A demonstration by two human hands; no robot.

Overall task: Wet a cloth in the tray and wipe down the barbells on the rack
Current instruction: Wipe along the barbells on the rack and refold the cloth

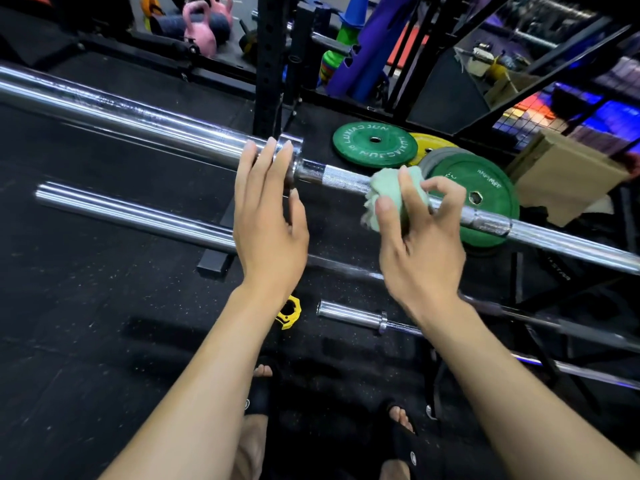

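Pale green cloth held against the top barbell, ready for a wiping pass.

The right hand (420, 237) grips the bunched pale green cloth (391, 192) between thumb and curled fingers, pressed on the knurled shaft of the long chrome steel barbell (343, 180). The left hand (270, 209) is flat, fingers straight, resting by the collar where the thick sleeve begins. To wipe well, I judge the cloth should wrap further round the shaft and slide along its length while the left hand steadies the bar. Two lower chrome bars (138, 213) await; green weight plates (374, 143) lie behind on the floor.
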